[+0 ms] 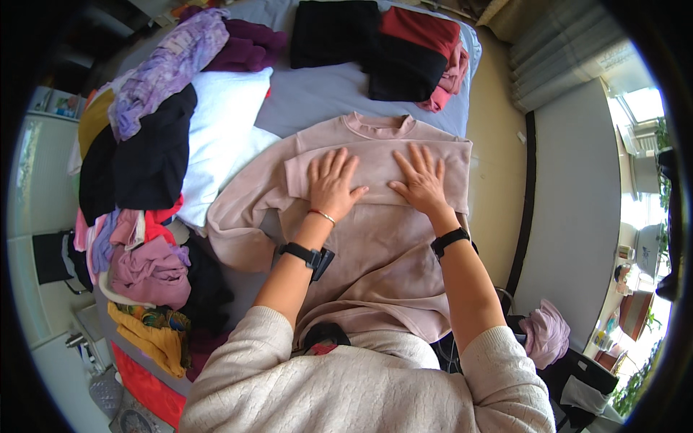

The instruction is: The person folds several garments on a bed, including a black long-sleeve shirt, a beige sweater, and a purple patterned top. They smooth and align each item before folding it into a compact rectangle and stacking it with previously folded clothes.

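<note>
A dusty-pink long-sleeved sweatshirt [379,233] lies spread on the bed, its ribbed collar [379,125] pointing away from me. One sleeve [373,187] is laid flat across the chest, its cuff at the left. The other sleeve [238,216] bends out to the left side. My left hand [333,181] rests palm down on the crossing sleeve near the cuff, fingers apart. Flat on the same sleeve, further right, is my right hand [422,181], its fingers also spread. Neither hand grips the cloth. The lower hem bunches against my body.
Black garments [334,35], a red and black one [419,30] and pink cloth [452,81] lie at the bed's far end. To the left are a white garment [222,124], a purple patterned garment [173,65] and heaped clothes [151,265]. A white panel [568,205] stands right of the floor strip.
</note>
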Demonstrator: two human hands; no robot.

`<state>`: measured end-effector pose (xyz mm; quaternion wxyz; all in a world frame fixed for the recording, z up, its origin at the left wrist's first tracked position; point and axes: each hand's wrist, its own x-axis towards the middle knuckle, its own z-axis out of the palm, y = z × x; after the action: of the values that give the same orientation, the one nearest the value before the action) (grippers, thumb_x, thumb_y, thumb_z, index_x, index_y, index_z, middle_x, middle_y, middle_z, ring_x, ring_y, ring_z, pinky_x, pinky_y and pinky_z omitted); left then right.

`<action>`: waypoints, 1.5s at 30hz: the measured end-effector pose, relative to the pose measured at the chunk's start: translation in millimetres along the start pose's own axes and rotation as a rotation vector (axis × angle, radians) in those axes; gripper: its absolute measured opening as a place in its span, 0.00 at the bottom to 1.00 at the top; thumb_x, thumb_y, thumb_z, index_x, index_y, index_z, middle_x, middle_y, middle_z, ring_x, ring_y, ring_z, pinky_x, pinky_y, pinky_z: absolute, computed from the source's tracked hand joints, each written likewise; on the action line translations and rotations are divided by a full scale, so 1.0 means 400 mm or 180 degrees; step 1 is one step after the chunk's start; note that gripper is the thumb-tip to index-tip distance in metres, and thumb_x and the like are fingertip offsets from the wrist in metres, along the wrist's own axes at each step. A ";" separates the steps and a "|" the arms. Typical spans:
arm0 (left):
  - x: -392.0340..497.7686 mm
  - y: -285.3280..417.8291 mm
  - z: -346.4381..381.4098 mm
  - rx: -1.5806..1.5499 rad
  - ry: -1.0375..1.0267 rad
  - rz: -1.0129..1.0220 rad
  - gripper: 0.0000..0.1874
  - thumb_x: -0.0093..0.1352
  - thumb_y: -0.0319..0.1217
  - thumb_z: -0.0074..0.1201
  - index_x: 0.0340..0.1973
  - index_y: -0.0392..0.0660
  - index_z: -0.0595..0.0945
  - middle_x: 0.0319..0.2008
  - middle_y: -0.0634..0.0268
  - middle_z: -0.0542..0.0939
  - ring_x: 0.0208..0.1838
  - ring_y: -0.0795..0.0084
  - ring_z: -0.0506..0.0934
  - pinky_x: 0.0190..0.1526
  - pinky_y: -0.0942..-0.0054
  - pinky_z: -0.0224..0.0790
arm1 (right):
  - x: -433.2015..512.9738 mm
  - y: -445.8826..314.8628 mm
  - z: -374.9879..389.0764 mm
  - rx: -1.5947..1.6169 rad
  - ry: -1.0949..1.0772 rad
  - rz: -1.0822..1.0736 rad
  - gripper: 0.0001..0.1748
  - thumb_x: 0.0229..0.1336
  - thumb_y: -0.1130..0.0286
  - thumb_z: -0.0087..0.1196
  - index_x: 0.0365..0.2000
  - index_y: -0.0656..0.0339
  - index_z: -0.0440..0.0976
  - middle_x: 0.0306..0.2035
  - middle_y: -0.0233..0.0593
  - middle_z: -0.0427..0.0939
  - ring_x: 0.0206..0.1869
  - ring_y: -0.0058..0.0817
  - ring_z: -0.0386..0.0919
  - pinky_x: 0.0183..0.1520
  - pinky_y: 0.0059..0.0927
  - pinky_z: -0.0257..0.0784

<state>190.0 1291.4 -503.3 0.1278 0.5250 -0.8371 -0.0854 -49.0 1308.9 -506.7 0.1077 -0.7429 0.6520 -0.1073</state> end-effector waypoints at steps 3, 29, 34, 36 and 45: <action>-0.033 -0.056 -0.025 0.0600 -0.0028 -0.0586 0.45 0.64 0.59 0.58 0.70 0.50 0.64 0.74 0.54 0.58 0.77 0.51 0.52 0.74 0.45 0.37 | -0.024 0.104 0.021 -0.0348 0.0045 0.0803 0.47 0.55 0.32 0.52 0.71 0.37 0.55 0.77 0.42 0.46 0.79 0.46 0.38 0.72 0.68 0.36; -0.321 -0.278 -0.433 -0.5461 0.2307 -0.2011 0.17 0.71 0.29 0.52 0.54 0.39 0.78 0.54 0.60 0.81 0.57 0.62 0.78 0.59 0.62 0.69 | -0.042 -0.191 -0.012 0.1228 -0.1298 -0.0451 0.42 0.56 0.58 0.64 0.69 0.48 0.60 0.74 0.48 0.52 0.76 0.52 0.49 0.72 0.58 0.53; -0.063 -0.027 -0.655 -0.6113 0.1408 -0.0897 0.17 0.72 0.31 0.50 0.55 0.40 0.78 0.52 0.60 0.81 0.56 0.65 0.78 0.60 0.60 0.70 | -0.045 -0.305 -0.209 0.3341 -0.1102 -0.0506 0.50 0.53 0.62 0.69 0.71 0.57 0.54 0.73 0.55 0.52 0.74 0.51 0.54 0.72 0.46 0.57; 0.029 0.010 -0.547 -0.6059 0.0977 -0.0615 0.19 0.73 0.33 0.51 0.56 0.38 0.76 0.54 0.58 0.80 0.56 0.65 0.78 0.61 0.60 0.69 | -0.053 -0.316 -0.228 0.4561 -0.0821 -0.0317 0.54 0.50 0.68 0.71 0.72 0.57 0.50 0.71 0.52 0.58 0.73 0.44 0.58 0.70 0.40 0.60; -0.070 0.259 0.001 -0.4115 0.0884 -0.0883 0.08 0.74 0.27 0.52 0.45 0.38 0.81 0.38 0.67 0.81 0.41 0.80 0.77 0.44 0.80 0.72 | -0.042 -0.022 -0.087 0.6477 0.0020 0.2281 0.25 0.67 0.57 0.55 0.59 0.52 0.64 0.50 0.37 0.73 0.52 0.36 0.74 0.56 0.50 0.70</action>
<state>112.7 1361.5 -478.3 0.5105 0.4517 -0.5183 -0.5164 -53.1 1326.2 -471.3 0.6982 -0.0704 0.4365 -0.5630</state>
